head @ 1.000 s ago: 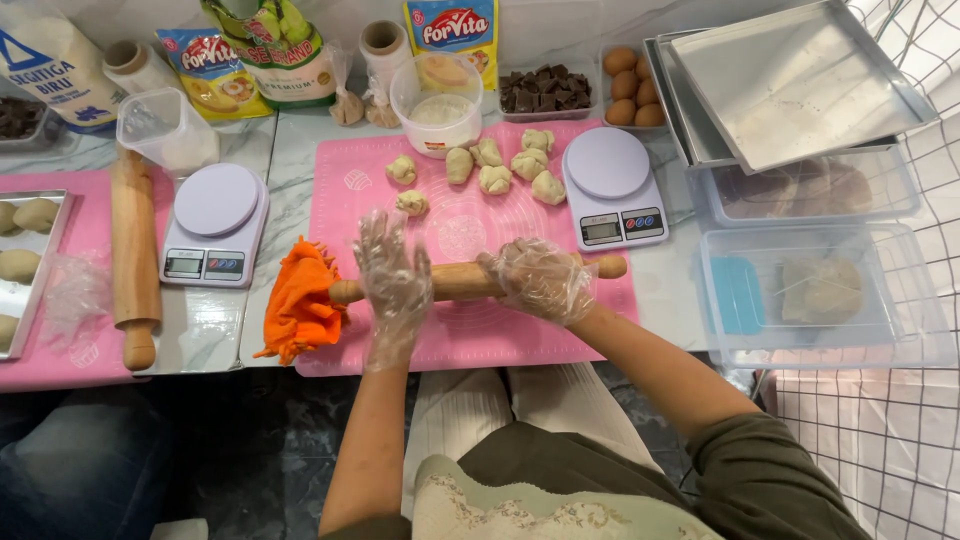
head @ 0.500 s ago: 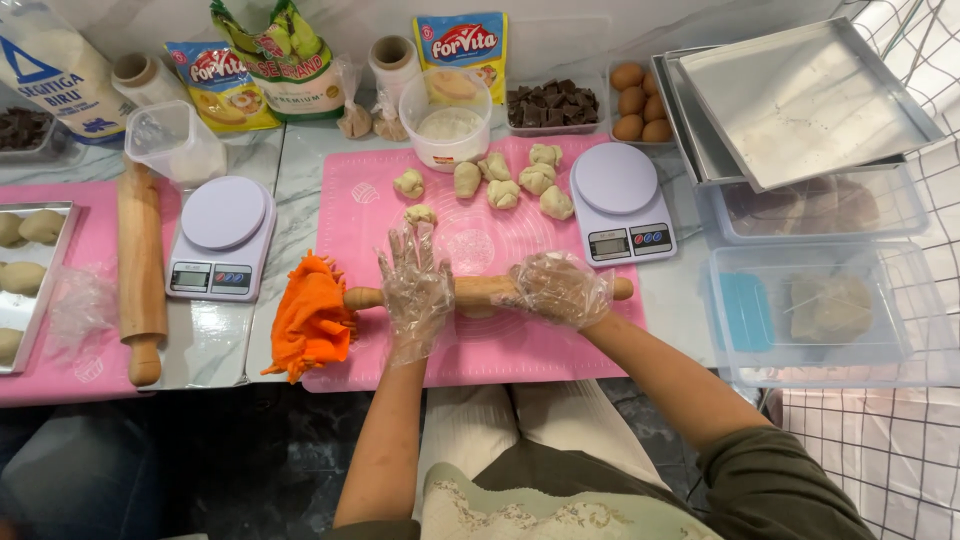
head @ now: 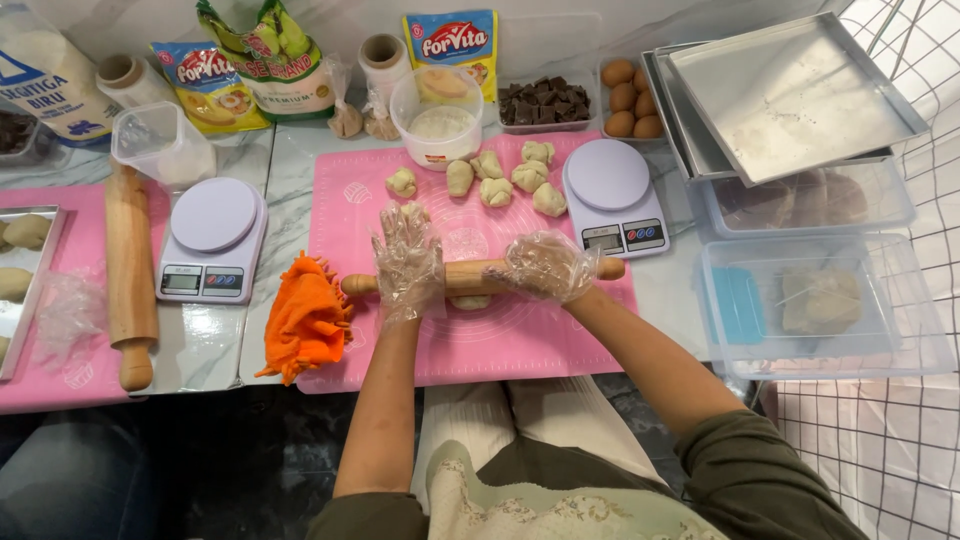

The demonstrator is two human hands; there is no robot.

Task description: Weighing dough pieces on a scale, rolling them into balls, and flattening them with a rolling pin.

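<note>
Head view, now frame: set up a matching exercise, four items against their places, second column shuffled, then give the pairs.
Items:
1. rolling pin
2. orange cloth
3. spare rolling pin
4. eggs

Places:
A. left of the left scale
B. under the left hand and right hand
C. behind the right scale
D. at the left edge of the pink mat

Pairs: 1-B, 2-D, 3-A, 4-C

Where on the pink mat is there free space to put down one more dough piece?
The pink mat is bare below the rolling pin, between the orange cloth and the right edge. Above the pin, dough balls and the white bowl crowd it.
</note>
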